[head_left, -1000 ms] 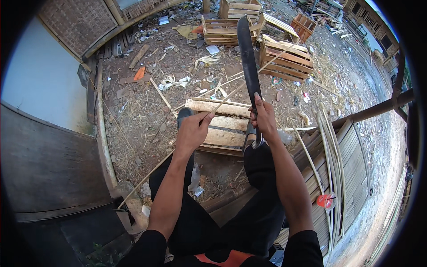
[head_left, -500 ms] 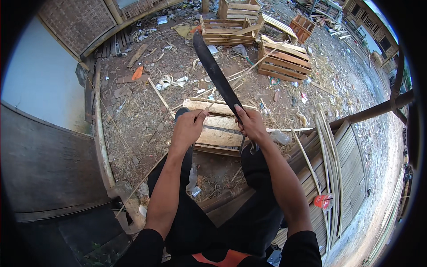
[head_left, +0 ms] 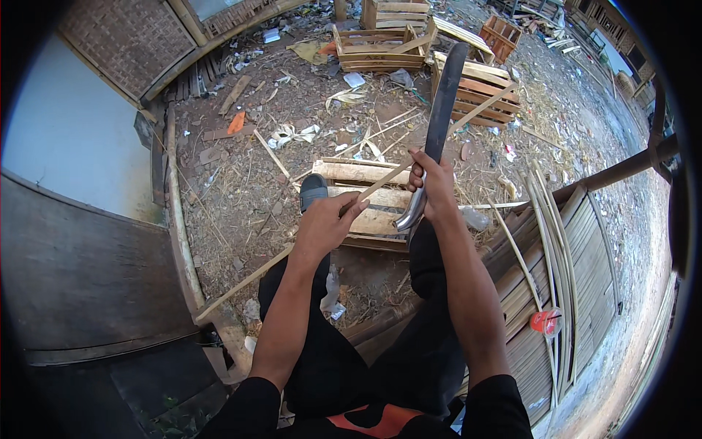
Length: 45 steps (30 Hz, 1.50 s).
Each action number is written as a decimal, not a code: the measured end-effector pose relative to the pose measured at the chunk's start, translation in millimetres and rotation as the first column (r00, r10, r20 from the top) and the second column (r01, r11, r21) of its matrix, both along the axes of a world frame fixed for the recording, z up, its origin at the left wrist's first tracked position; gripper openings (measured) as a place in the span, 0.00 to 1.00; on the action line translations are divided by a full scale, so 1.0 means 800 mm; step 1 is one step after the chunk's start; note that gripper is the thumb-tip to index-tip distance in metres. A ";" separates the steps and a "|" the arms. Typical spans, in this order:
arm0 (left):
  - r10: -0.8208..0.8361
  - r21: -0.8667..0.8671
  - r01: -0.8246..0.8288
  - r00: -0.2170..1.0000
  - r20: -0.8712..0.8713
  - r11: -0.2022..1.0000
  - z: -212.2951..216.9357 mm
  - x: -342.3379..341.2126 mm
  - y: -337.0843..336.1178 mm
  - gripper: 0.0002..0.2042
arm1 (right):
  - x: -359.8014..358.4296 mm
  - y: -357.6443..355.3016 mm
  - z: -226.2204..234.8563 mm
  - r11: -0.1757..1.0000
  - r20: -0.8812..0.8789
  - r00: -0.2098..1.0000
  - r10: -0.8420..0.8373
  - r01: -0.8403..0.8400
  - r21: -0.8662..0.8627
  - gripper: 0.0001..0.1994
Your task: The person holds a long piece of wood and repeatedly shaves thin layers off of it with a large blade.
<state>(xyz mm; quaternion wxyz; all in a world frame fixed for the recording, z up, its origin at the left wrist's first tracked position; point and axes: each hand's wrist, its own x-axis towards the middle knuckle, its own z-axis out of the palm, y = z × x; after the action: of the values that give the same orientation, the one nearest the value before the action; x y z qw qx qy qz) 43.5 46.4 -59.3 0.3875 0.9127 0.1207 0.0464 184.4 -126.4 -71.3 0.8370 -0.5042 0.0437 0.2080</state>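
Observation:
My right hand (head_left: 433,184) grips the curved handle of a long dark machete (head_left: 443,102), whose blade points up and away from me. A thin bamboo strip (head_left: 380,183) runs diagonally from the lower left to the upper right, and my left hand (head_left: 325,223) is closed around it near its middle. The blade stands just right of the strip where the two cross. Beneath both hands lies a low wooden pallet (head_left: 365,208) on the dirt, with my sandalled foot (head_left: 313,192) resting at its left edge.
Several wooden crates (head_left: 380,40) stand further out on littered ground. Bamboo slats (head_left: 548,241) and a woven bamboo panel (head_left: 585,293) lie to my right, with a red object (head_left: 545,322) on them. A white wall (head_left: 66,139) and a dark board (head_left: 80,278) are at left.
The machete blade swung left and down toward the strip half a second ago, then rose back to the right and now stands upright. My left hand stayed on the strip.

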 end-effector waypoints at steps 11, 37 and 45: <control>0.034 0.095 -0.031 0.999 -0.021 0.995 0.007 -0.034 0.061 0.14 | 0.034 -0.058 -0.004 0.954 0.214 0.976 -0.051 0.111 -0.277 0.21; 0.073 -0.012 -0.072 0.995 0.068 0.997 -0.015 -0.004 0.042 0.19 | 0.004 -0.009 -0.036 0.771 0.326 0.857 0.400 -0.122 -0.625 0.30; 0.107 0.072 -0.111 0.993 0.052 0.991 -0.004 0.005 0.017 0.18 | -0.016 -0.003 -0.026 0.742 0.203 0.882 0.426 -0.212 -0.635 0.31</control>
<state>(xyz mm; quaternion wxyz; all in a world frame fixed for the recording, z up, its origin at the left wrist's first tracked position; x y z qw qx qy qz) 47.1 59.9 -62.3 0.3527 0.9173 0.1593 0.0938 171.3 -129.0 -91.9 0.5812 -0.7684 -0.1247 0.2369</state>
